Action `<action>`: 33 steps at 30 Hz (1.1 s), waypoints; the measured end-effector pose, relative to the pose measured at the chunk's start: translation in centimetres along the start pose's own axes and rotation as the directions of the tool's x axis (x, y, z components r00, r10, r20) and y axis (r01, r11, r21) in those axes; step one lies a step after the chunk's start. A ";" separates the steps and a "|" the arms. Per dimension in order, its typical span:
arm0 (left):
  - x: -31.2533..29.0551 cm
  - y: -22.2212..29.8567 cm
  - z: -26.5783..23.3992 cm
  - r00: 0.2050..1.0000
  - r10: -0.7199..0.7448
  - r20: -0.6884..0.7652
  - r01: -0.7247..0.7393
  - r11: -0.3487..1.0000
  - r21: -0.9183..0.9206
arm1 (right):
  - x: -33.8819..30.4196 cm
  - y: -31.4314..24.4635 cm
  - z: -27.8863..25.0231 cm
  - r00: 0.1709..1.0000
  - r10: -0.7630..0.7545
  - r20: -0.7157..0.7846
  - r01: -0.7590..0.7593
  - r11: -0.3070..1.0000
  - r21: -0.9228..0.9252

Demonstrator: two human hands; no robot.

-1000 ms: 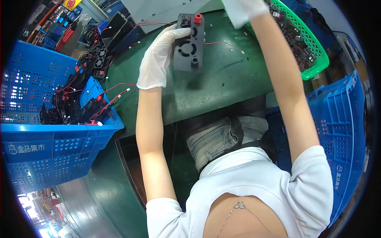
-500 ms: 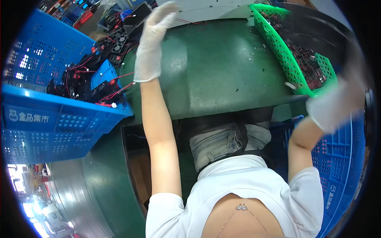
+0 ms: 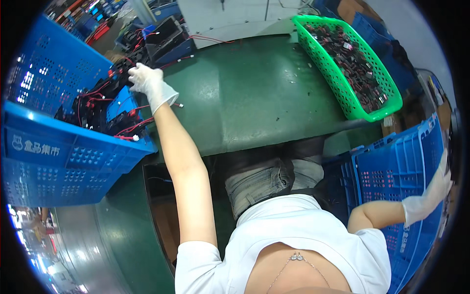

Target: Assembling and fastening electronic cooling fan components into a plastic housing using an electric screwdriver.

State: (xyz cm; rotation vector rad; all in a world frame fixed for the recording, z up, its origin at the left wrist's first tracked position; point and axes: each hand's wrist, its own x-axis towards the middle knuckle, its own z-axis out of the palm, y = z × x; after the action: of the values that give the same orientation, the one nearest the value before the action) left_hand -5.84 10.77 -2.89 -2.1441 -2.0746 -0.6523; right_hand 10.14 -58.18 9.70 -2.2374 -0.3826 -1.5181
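My left hand [image 3: 147, 83], in a whitish glove, reaches over the near rim of the pile in the blue crate at the left. Its fingers are bent but apart, with the tips at black fan parts with red wires [image 3: 122, 117]. Nothing plainly shows in its grasp. My right hand [image 3: 434, 192], also gloved, is far out at the right beside a blue crate [image 3: 391, 171]. Its fingers run into the dark rim of the picture, so what they hold, if anything, is hidden.
A green basket [image 3: 374, 116] full of small dark parts with red bits stands at the right of the green table [image 3: 245, 98]. At the back left are a black bin [image 3: 169, 41] and loose red wires [image 3: 210, 39]. The left crate [image 3: 73, 139] overhangs the table's edge.
My left hand has moved left and down from above the table to the crate. My right hand has swung down and right, and the large blurred black thing over the green basket is gone from there.
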 end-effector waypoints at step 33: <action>-3.0 4.3 -2.7 0.864 0.437 0.251 0.498 -0.814 -0.298 | 4.7 -23.1 33.6 0.667 -0.731 0.144 0.425 0.532 0.732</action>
State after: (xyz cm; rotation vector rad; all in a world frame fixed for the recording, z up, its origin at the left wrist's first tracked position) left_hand -2.26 6.72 -0.54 0.3411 -0.0203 1.0833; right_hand 29.10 -21.90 7.26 -1.8803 -1.7105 -0.8369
